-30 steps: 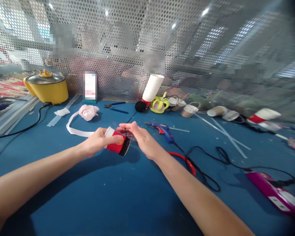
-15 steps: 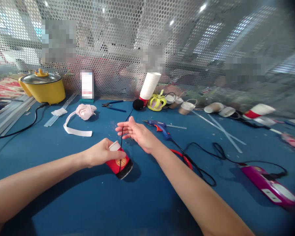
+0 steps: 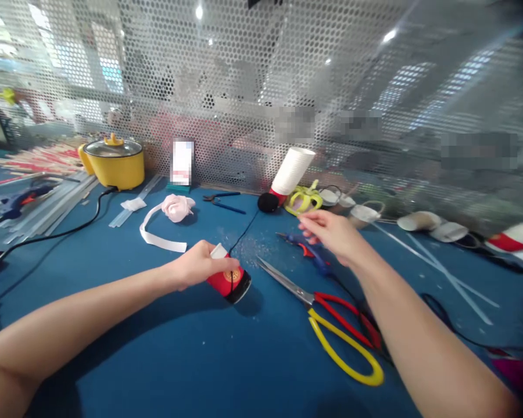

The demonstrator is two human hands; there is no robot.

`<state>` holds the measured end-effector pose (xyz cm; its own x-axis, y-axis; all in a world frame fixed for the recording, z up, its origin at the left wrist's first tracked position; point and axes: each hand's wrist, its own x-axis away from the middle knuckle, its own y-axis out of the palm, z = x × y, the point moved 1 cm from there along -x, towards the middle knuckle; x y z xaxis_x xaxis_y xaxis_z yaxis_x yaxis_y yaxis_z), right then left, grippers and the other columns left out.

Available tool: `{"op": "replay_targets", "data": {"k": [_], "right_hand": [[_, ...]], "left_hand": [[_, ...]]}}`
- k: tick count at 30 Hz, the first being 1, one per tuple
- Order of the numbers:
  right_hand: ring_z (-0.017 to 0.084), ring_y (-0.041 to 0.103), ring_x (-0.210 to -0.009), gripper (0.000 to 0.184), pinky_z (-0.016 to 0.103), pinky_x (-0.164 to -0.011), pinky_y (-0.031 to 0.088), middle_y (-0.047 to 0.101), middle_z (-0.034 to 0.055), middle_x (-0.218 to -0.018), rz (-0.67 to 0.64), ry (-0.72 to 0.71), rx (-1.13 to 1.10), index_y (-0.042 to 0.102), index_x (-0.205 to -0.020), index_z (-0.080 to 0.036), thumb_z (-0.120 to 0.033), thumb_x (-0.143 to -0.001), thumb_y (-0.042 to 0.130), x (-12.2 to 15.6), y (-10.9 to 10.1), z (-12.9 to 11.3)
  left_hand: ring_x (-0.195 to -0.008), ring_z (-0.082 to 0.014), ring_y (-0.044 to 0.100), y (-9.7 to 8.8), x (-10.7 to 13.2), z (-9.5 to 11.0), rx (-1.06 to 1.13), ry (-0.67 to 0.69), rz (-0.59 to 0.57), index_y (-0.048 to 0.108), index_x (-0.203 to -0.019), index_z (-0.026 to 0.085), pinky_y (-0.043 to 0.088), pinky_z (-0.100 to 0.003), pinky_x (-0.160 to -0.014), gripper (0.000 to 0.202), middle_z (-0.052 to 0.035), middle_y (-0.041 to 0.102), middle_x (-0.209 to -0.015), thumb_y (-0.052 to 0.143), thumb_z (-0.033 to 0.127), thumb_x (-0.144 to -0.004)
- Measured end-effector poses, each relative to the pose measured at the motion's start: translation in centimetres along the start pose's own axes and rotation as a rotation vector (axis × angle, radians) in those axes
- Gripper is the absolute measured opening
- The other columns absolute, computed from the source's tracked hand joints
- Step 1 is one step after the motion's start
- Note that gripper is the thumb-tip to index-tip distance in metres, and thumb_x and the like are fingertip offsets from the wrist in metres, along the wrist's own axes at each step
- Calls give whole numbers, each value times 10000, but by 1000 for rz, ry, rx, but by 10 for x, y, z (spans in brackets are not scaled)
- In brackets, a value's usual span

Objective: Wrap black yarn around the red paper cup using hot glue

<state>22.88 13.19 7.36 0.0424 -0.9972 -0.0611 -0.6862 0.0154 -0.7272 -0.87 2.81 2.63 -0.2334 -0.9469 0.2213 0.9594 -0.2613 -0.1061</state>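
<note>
My left hand [image 3: 200, 266] is closed around a small red paper cup [image 3: 220, 283] with a gold emblem, a white rim and a black end, lying tilted just over the table. A black cord [image 3: 246, 231] crosses the cup under my thumb and runs back to a black ball of yarn [image 3: 268, 202]. My right hand [image 3: 333, 235] hovers above a blue glue gun [image 3: 317, 259], its fingers loosely curled and nothing visible in them. Between the hands lie large scissors [image 3: 293, 285] with one red and one yellow handle, blades slightly apart, partly hidden by my right forearm.
Pliers [image 3: 226, 201], a pale fabric rose [image 3: 176, 208] with a white strip and a yellow pot [image 3: 121, 168] stand toward the back. A stack of white cups [image 3: 293, 170] leans near a yellow crown-like piece [image 3: 304, 198]. Clear glue sticks [image 3: 448, 273] lie at right; perforated metal [image 3: 226, 75] rises behind.
My view has swung left. My right hand has left the cord by the cup and moved right to above the glue gun, uncovering the scissors. My left hand still holds the cup.
</note>
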Motion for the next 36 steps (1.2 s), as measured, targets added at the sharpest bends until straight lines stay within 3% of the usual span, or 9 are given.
{"op": "replay_targets", "data": {"k": [3, 5, 10, 15, 17, 19, 23, 29, 36], "right_hand": [[227, 558, -673, 191, 299, -557, 395, 535, 48, -577, 85, 84, 183, 485, -557, -207, -209, -724, 579, 2, -15, 37], [251, 548, -609, 353, 316, -533, 357, 473, 54, -454, 5, 147, 408, 420, -399, -206, -247, -688, 619, 3, -17, 55], [153, 464, -429, 358, 282, -475, 317, 435, 2, -370, -45, 152, 378, 410, -325, -202, -114, -583, 641, 3, -1, 69], [152, 501, -436, 221, 271, -456, 375, 475, -18, -400, 94, 163, 182, 447, -462, -215, -119, -582, 605, 7, 4, 63], [139, 545, -485, 84, 259, -482, 423, 573, 5, -531, 128, 156, 73, 514, -613, -195, -157, -620, 588, 17, -1, 56], [117, 579, -575, 133, 232, -533, 458, 620, 12, -689, 135, 121, -80, 535, -758, -190, -218, -645, 601, 31, -7, 43], [93, 535, -497, 244, 210, -479, 447, 588, -3, -617, -104, 89, -453, 568, -714, -171, -376, -626, 666, 70, -6, 12], [108, 519, -431, 272, 220, -416, 440, 571, -11, -515, -337, 28, -255, 619, -842, -166, -407, -724, 573, 118, 15, -10], [153, 521, -380, 213, 265, -380, 407, 510, -30, -392, -221, -214, 64, 592, -604, -244, -395, -745, 543, 134, 29, -7]], "left_hand": [[-453, -71, 338, -2, -2, 0, -115, 73, 33, 464, -481, 153, 241, -227, -448, 345, 48, 405, -458, 575, 425, -660], [-454, -68, 306, -2, -3, -1, -146, 98, 62, 427, -469, 162, 228, -229, -444, 365, 55, 360, -454, 558, 436, -672], [-451, -65, 257, -2, -5, -5, -137, 113, 123, 350, -472, 182, 180, -237, -433, 392, 61, 313, -460, 550, 454, -671], [-456, -71, 270, -2, -3, -7, -154, 107, 144, 369, -483, 180, 189, -237, -445, 401, 59, 314, -465, 536, 489, -676], [-461, -73, 282, -2, -3, -9, -164, 109, 145, 385, -500, 176, 197, -233, -447, 400, 56, 330, -475, 527, 503, -683], [-468, -74, 291, -2, -4, -11, -172, 101, 146, 386, -511, 174, 205, -228, -447, 403, 52, 345, -487, 521, 510, -689], [-472, -74, 284, -2, -5, -13, -206, 72, 141, 391, -513, 171, 202, -226, -445, 397, 48, 343, -489, 511, 501, -698], [-447, -67, 210, -3, -5, -10, -300, 22, 180, 318, -478, 191, 146, -233, -418, 421, 61, 257, -456, 532, 497, -671], [-447, -73, 239, -3, -4, -7, -322, 0, 182, 365, -476, 183, 180, -228, -415, 390, 54, 295, -455, 525, 477, -676]]}}
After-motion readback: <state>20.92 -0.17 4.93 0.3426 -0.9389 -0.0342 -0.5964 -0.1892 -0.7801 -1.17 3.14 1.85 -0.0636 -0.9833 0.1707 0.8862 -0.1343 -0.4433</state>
